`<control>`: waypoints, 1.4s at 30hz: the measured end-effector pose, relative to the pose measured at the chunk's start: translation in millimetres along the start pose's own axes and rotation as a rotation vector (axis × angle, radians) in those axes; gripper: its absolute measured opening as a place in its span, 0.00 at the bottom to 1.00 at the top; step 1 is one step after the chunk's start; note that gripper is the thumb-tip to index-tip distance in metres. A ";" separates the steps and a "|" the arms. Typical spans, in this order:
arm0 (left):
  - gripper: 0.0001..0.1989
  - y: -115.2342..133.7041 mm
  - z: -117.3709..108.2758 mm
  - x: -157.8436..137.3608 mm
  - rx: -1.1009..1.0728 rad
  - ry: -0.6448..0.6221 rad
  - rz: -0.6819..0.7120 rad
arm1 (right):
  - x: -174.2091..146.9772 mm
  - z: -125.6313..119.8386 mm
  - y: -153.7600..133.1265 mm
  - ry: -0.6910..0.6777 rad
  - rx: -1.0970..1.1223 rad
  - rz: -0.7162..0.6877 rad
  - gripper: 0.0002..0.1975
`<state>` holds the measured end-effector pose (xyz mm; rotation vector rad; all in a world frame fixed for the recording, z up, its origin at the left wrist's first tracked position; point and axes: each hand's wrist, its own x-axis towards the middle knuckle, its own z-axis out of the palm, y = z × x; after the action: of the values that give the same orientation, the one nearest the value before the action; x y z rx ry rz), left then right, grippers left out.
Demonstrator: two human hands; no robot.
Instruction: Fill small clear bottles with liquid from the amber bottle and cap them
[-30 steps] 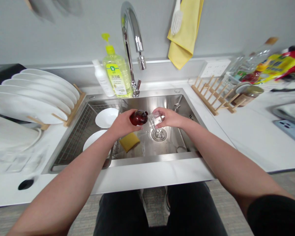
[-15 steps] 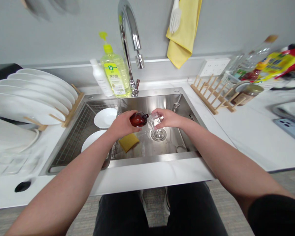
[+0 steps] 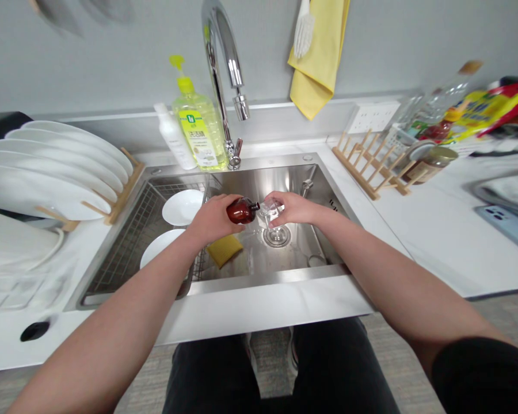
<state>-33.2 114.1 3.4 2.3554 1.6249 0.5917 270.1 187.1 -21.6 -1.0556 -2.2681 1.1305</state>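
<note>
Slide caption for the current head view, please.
Over a steel sink, the left hand holds a reddish-brown bottle tilted toward the clear container in the right hand.

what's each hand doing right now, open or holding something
Left hand: closed around a reddish-brown bottle.
Right hand: closed around a small clear container.

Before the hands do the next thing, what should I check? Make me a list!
1. Left hand holding the reddish-brown bottle: ok.
2. Right hand holding the clear container: ok.
3. Bottle upright: not ok; it is tipped, with its neck toward the container.
4. Both things held over the sink: ok.
5. Faucet off: ok, no water stream shows.
6. Liquid inside the container: cannot tell, too small and see-through.
</note>
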 end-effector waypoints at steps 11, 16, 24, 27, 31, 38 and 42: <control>0.41 3.5 -0.9 -0.3 0.082 -0.032 -0.023 | -1.8 -1.1 -2.9 -0.031 -0.036 0.028 0.35; 0.41 2.3 0.4 0.2 0.099 -0.043 -0.015 | -2.8 -2.2 -6.2 -0.033 -0.055 0.033 0.34; 0.40 3.9 1.0 -0.4 0.126 -0.045 -0.011 | -3.0 -1.6 -7.4 -0.060 -0.057 0.046 0.36; 0.41 3.8 1.2 -0.4 0.133 -0.048 -0.015 | -2.6 -0.6 -6.1 -0.046 -0.043 0.065 0.36; 0.42 3.9 1.1 -0.3 0.143 -0.051 -0.007 | -2.4 -0.9 -5.7 -0.044 -0.045 0.071 0.36; 0.42 5.0 0.4 -0.5 0.172 -0.054 -0.006 | -2.4 0.3 -4.7 -0.038 -0.057 0.068 0.35; 0.42 5.1 0.4 -0.9 0.183 -0.051 -0.002 | -2.5 0.3 -4.4 -0.043 -0.063 0.068 0.36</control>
<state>-29.0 111.4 4.9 2.4726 1.7257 0.3945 269.6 183.3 -18.3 -1.1517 -2.3310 1.1260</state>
